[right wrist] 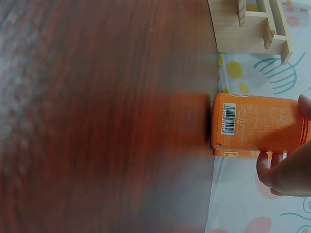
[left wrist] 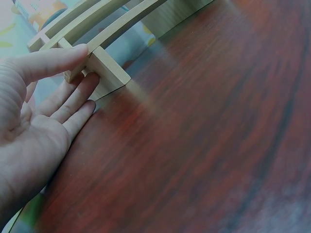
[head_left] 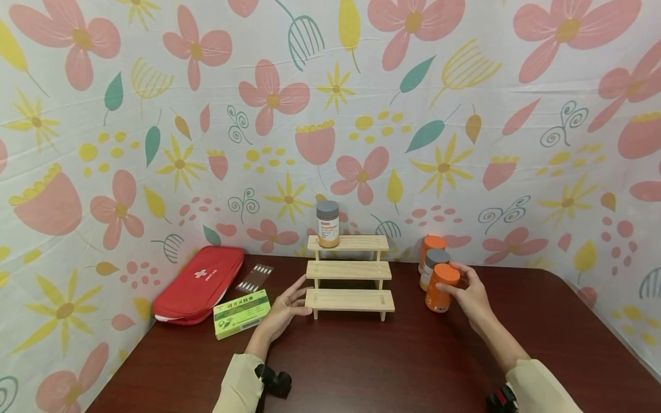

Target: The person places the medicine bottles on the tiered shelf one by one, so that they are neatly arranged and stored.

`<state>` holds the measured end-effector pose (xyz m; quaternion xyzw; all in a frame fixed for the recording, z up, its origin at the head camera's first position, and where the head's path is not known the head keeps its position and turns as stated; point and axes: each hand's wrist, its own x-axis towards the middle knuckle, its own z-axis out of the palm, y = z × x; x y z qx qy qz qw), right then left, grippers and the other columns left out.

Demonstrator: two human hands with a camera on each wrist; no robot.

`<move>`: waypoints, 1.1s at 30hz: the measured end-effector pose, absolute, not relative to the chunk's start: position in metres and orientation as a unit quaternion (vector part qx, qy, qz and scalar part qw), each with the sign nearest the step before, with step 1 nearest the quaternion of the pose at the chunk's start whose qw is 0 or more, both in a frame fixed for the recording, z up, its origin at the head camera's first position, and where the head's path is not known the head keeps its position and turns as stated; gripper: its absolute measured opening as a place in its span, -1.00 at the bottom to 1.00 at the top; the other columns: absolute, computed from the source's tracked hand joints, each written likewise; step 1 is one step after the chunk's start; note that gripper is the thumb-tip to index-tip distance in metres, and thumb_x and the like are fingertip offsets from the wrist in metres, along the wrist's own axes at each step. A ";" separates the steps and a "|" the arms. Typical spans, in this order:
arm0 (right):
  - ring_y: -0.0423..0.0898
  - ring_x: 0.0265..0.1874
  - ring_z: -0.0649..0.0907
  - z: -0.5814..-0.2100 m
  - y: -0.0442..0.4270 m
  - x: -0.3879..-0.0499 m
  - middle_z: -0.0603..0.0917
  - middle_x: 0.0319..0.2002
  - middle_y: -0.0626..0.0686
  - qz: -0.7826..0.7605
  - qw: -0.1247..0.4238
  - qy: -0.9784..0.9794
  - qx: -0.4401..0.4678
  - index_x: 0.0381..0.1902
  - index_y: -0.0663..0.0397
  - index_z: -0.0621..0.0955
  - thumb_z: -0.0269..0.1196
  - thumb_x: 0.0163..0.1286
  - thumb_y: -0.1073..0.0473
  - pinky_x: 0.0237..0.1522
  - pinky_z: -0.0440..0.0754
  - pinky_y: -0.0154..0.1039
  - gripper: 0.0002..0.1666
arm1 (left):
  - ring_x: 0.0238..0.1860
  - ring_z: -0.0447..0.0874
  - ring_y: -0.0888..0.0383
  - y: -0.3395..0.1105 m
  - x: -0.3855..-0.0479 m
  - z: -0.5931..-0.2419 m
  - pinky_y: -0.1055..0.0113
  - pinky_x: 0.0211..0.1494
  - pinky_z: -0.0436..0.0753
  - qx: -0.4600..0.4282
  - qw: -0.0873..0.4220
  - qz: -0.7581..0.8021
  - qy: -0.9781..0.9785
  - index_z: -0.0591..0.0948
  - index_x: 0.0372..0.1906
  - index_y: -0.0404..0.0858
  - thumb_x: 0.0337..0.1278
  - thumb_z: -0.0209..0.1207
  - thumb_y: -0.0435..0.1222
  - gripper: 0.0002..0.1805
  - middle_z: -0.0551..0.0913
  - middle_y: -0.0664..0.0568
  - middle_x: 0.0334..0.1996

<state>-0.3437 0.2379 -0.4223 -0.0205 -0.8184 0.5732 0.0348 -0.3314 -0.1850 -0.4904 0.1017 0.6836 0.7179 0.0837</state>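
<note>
A three-step wooden rack [head_left: 349,299] stands mid-table, with a grey-capped bottle [head_left: 327,225] upright on its top step. My left hand [head_left: 281,312] holds the left end of the rack's lowest step; in the left wrist view the thumb of the left hand [left wrist: 43,107] lies on the wood and the fingers are beneath. At the right, my right hand [head_left: 472,295] grips the front orange bottle [head_left: 439,295] near its cap, thumb and fingers around it. The right wrist view shows the orange bottle [right wrist: 257,124] with a barcode, held by the right hand [right wrist: 289,170].
Behind the held bottle stand a grey-capped bottle [head_left: 427,269] and another orange-capped bottle [head_left: 430,244]. On the left lie a red first aid pouch [head_left: 201,284], a green-yellow box [head_left: 241,314] and a blister pack [head_left: 255,278]. A patterned cloth [head_left: 206,143] hangs behind the table [head_left: 361,367].
</note>
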 end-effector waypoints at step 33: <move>0.07 0.21 0.41 -0.391 0.218 -0.331 0.27 0.35 0.21 0.549 0.038 -0.833 0.063 0.50 0.11 0.12 0.24 0.39 -0.05 0.07 0.51 -0.10 -0.12 | 0.21 0.54 0.03 -0.184 -0.331 -0.490 0.09 0.35 0.40 0.099 0.080 0.714 0.688 0.11 0.54 0.10 0.12 0.27 -0.45 -0.05 0.34 -0.20 0.41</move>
